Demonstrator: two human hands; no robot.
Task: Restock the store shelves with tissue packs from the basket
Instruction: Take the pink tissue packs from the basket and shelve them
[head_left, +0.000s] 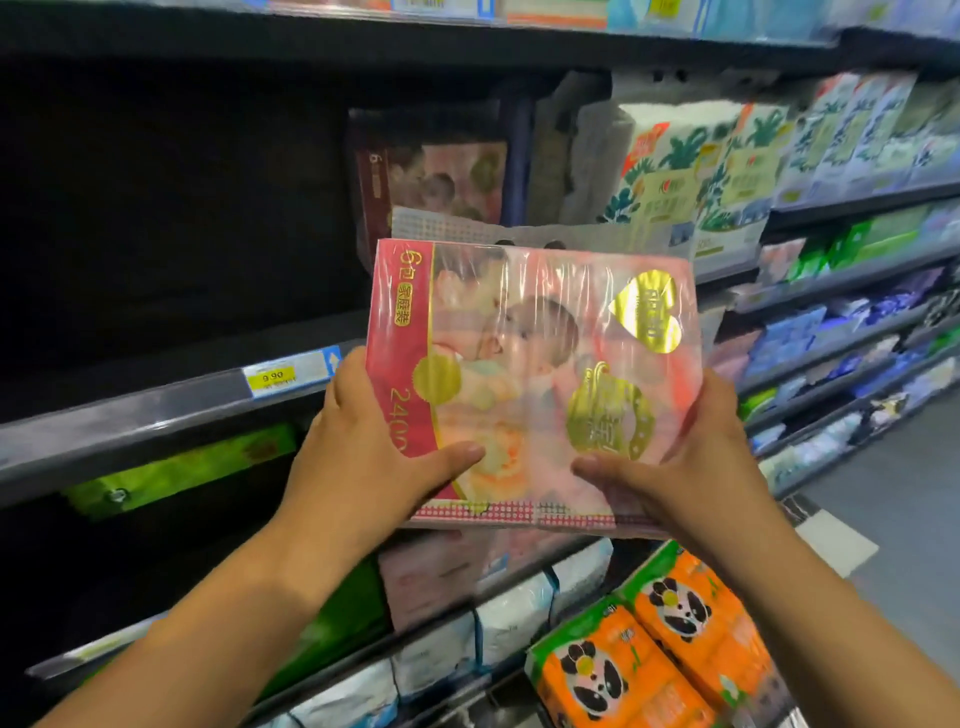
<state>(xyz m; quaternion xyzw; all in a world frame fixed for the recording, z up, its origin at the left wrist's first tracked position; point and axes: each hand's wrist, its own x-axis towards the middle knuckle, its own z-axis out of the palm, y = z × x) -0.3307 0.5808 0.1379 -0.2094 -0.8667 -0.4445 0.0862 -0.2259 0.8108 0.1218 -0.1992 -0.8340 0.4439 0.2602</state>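
The step in hand looks like shelving the pink 6-pack of tissues (530, 374), and both hands grip it. The left hand (363, 457) holds the lower left edge and the right hand (691, 467) the lower right. Each thumb presses the front face while the other fingers (345, 374) wrap behind, out of sight.

The pack sits between the 2 hands, rising above the fingers and tilted back toward the shelf (156, 415). A matching pack (431, 182) stands on that shelf, beyond and above the fingers, with a dark gap to its left.

To do this well, I judge:
- Keep both grips even, since the wrap looks slick and the pack soft.
- Carry it forward over the shelf lip above the 9.90 price label (291, 371).
- Stand it upright beside its match, face outward.
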